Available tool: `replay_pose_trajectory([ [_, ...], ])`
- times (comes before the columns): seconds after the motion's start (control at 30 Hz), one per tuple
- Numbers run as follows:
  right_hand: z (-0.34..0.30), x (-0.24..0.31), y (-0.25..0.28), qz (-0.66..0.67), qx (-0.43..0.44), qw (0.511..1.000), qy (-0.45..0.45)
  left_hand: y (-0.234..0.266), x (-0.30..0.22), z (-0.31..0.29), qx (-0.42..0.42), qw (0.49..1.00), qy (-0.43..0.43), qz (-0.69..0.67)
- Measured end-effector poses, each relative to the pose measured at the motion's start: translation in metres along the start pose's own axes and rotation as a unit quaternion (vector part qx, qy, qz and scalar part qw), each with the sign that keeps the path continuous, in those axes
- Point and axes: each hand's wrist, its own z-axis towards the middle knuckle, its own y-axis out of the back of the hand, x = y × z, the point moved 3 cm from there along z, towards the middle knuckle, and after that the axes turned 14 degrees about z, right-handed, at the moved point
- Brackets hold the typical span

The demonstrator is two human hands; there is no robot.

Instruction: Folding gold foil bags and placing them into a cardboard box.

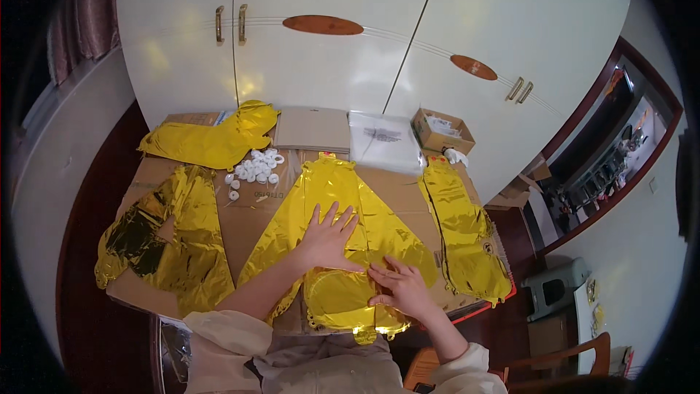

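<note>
A large gold foil balloon (332, 190), flat and partly folded, lies in front of me on the cardboard-covered table. My left hand (328, 239) rests on its middle with the fingers spread. Nearer and to the right, my right hand (401, 288) lies on the same foil, fingers stretched out toward the left. Neither hand grips anything that I can see. To the left is another gold foil balloon (197, 248), crumpled and spread out. A folded stack of gold foil (463, 226) lies on the right, and a further gold foil piece (200, 144) at the back left.
Small white rolls (257, 168) are heaped behind the middle balloon. Flat cardboard (312, 128), clear plastic bags (385, 140) and a small open box (445, 130) stand along the back. White cupboard doors (321, 58) rise behind. A grey stool (558, 286) stands on the right.
</note>
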Motion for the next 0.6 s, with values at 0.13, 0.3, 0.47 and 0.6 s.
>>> replay_pose_trajectory([
  [0.13, 0.005, -0.009, -0.001, -0.027, 0.067, 0.997, -0.005, 0.002, 0.000, -0.001, 0.000, 1.000, -0.002, -0.001],
  [0.3, 0.005, -0.001, 0.007, -0.070, 0.151, 0.986, -0.011, 0.000, 0.001, 0.001, 0.006, 1.000, -0.001, -0.003],
  [0.47, 0.000, 0.006, 0.010, -0.092, 0.175, 0.980, -0.012, 0.001, 0.001, 0.002, 0.018, 1.000, -0.002, -0.009],
  [0.6, -0.029, 0.024, 0.015, -0.076, 0.153, 0.984, 0.049, 0.005, 0.001, 0.000, 0.013, 1.000, -0.003, -0.002],
])
